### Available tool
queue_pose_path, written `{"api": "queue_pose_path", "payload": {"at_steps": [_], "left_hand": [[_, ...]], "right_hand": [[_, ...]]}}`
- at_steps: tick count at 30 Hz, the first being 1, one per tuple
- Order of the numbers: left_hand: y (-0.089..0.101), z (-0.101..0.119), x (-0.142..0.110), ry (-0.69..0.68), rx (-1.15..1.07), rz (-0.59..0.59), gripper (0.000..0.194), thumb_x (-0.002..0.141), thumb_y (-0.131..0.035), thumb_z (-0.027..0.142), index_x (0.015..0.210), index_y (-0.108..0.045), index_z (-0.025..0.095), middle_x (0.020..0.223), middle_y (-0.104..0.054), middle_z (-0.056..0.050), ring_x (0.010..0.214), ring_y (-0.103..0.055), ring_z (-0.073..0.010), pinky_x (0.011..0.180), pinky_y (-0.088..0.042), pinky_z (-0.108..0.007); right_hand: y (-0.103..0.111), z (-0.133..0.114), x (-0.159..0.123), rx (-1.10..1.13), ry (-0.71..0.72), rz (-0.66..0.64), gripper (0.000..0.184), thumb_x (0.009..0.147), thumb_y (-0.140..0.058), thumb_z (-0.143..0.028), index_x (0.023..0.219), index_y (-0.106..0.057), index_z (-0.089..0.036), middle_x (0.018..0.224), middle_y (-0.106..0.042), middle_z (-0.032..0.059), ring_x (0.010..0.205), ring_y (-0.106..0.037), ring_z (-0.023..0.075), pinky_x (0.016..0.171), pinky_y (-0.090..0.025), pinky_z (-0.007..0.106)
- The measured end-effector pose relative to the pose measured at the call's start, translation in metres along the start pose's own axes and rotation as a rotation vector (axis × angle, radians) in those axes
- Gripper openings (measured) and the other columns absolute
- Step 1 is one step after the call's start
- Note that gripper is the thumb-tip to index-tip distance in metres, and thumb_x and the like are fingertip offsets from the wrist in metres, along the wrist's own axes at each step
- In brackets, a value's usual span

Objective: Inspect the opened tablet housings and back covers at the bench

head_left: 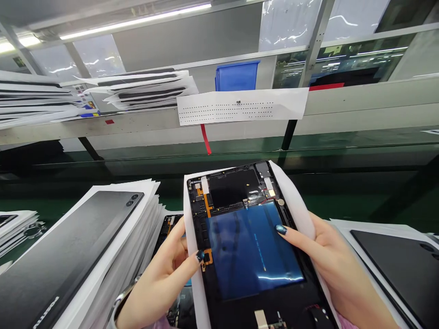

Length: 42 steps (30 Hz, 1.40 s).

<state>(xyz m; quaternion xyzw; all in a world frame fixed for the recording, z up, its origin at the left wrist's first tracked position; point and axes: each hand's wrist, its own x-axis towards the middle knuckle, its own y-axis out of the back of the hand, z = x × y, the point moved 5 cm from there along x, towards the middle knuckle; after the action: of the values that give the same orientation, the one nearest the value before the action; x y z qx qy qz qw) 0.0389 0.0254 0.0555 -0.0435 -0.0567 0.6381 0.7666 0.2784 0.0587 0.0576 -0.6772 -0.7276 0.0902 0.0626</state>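
Observation:
An opened tablet [236,187] with its inner side up is held in front of me, tilted, on a white sheet [290,196]. A dark blue battery [240,256] fills its middle, and orange flex cables run along its left side. My left hand [168,269] grips the left edge, thumb near a small orange connector. At the right edge, my right hand [329,256] holds the tablet and sheet together, its thumb on the battery's edge. The fingers beneath are mostly hidden. Partly covered by the held one, another opened tablet [183,304] lies below.
On the left, a grey tablet back cover [92,246] tops a tall stack of white sheets [137,242]. A dark cover [401,269] lies on sheets at the right. The shelf ahead carries more stacked sheets [151,91] and a blue bin [236,76]; a printed paper strip [212,109] hangs from its edge.

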Motion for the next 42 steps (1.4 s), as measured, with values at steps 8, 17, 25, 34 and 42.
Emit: {"api": "queue_pose_path", "payload": {"at_steps": [8,17,25,34,42], "left_hand": [[0.002,0.001,-0.002,-0.018,0.064,0.048,0.07,0.088,-0.071,0.048,0.149,-0.045,0.029,0.084,-0.073,-0.001,0.071,-0.058,-0.0161,0.067,-0.048,-0.025],[0.005,-0.007,0.0,0.012,-0.1,-0.116,0.083,0.09,-0.069,0.043,0.159,-0.024,0.03,0.094,-0.075,-0.004,0.078,-0.065,-0.0202,0.074,-0.051,-0.031],[0.008,-0.005,-0.009,0.084,0.057,-0.025,0.085,0.087,-0.071,0.052,0.157,-0.027,0.033,0.078,-0.069,0.001,0.073,-0.058,-0.0177,0.068,-0.045,-0.029],[0.003,0.0,-0.011,0.105,0.098,0.046,0.098,0.077,-0.077,0.062,0.156,-0.03,0.028,0.071,-0.067,0.004,0.068,-0.054,-0.0158,0.064,-0.045,-0.027],[0.003,0.002,-0.01,0.091,0.147,0.121,0.098,0.074,-0.078,0.064,0.153,-0.037,0.023,0.065,-0.067,0.004,0.065,-0.055,-0.0153,0.058,-0.044,-0.025]], "right_hand": [[-0.002,0.0,-0.006,0.01,-0.009,-0.003,0.037,0.076,-0.084,-0.043,0.107,-0.076,-0.025,0.081,-0.081,0.0038,0.068,-0.075,0.0266,0.06,-0.061,0.033],[0.003,0.001,-0.005,0.072,-0.072,0.001,0.048,0.072,-0.088,-0.042,0.115,-0.074,-0.027,0.083,-0.082,0.0036,0.065,-0.076,0.027,0.061,-0.063,0.034],[0.009,0.004,-0.013,0.092,-0.094,0.034,0.054,0.071,-0.088,-0.039,0.122,-0.071,-0.031,0.097,-0.082,0.0037,0.081,-0.078,0.0332,0.054,-0.063,0.031],[0.016,0.012,-0.016,0.084,-0.114,0.042,0.053,0.069,-0.088,-0.033,0.119,-0.07,-0.033,0.114,-0.079,0.0029,0.094,-0.076,0.0387,0.062,-0.067,0.039],[0.008,-0.002,-0.026,-0.024,-0.134,0.102,0.053,0.068,-0.087,-0.039,0.117,-0.071,-0.027,0.1,-0.082,0.0035,0.089,-0.077,0.0367,0.062,-0.067,0.036]]}}
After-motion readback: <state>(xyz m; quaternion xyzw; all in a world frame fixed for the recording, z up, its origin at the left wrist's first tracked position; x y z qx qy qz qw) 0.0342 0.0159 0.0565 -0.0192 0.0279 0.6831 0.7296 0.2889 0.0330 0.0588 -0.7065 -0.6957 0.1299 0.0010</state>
